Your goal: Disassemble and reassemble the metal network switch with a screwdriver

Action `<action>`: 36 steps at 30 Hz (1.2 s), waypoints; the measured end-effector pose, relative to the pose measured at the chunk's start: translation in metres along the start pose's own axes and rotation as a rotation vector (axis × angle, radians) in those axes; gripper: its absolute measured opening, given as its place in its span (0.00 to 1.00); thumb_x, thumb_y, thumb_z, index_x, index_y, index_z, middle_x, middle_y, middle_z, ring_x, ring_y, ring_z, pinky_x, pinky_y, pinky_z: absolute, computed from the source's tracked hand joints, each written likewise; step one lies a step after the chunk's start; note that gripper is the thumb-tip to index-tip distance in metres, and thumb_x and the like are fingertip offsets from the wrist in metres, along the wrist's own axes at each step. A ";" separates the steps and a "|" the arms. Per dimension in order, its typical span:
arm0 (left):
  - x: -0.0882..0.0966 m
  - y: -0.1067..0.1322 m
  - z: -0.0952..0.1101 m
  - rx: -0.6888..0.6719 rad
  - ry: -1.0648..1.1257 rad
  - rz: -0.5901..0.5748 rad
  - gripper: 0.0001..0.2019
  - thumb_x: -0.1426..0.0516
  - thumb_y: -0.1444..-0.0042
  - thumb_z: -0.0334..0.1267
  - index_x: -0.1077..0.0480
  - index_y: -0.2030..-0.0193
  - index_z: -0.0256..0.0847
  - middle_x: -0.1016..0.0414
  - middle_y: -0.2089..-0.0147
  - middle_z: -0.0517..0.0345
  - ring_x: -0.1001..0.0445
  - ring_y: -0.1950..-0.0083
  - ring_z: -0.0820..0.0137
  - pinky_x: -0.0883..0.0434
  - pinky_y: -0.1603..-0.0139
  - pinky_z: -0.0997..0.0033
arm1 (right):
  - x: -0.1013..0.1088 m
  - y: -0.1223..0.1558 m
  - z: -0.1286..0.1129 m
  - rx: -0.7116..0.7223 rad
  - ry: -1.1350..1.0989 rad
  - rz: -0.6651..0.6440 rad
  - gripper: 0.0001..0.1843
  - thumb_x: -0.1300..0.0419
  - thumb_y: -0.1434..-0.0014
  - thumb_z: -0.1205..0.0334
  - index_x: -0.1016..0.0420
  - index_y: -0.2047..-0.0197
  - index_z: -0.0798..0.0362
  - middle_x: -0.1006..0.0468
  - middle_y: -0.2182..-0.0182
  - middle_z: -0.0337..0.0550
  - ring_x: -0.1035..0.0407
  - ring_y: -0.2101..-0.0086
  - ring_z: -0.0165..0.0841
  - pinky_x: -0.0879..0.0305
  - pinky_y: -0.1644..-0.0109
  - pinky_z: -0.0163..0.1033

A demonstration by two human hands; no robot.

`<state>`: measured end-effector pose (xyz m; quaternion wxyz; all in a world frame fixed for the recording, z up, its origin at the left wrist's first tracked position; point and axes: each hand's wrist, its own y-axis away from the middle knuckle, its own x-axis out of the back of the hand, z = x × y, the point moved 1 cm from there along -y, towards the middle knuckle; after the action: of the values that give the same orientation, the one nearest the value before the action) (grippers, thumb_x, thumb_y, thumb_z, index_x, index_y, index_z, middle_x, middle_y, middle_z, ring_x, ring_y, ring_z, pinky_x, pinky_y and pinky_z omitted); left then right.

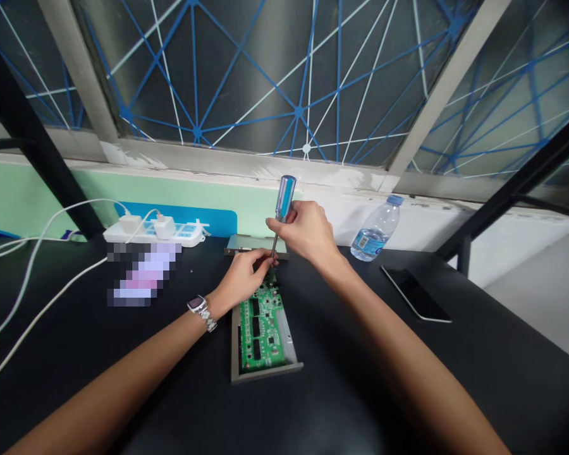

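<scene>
My right hand grips a screwdriver with a blue and clear handle, held nearly upright with its shaft pointing down. The fingers of my left hand are pinched round the lower end of that shaft, and the tip is hidden behind them. Below both hands a green circuit board lies in an open grey metal casing. The tip end of the screwdriver is over the board's far end. A watch is on my left wrist. Just behind the hands lies a flat metal cover.
A white power strip with plugs and trailing white cables stands at the back left, beside a blurred-out object. To the right are a water bottle and a dark phone. Wall and window close off the black table's back.
</scene>
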<state>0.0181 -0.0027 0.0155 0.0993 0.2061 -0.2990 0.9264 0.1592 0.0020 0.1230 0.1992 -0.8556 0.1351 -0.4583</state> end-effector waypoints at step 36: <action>0.002 0.000 -0.001 0.033 -0.021 -0.049 0.12 0.49 0.35 0.39 0.25 0.57 0.39 0.18 0.58 0.53 0.21 0.57 0.63 0.28 0.56 0.65 | 0.004 -0.018 0.033 0.249 -0.740 -0.420 0.16 0.31 0.51 0.58 0.35 0.69 0.53 0.31 0.72 0.36 0.34 0.73 0.26 0.38 0.73 0.34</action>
<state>0.0157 -0.0025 0.0158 0.1155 0.2250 -0.2796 0.9262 0.1899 0.0241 0.1175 0.2383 -0.9404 -0.1782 -0.1646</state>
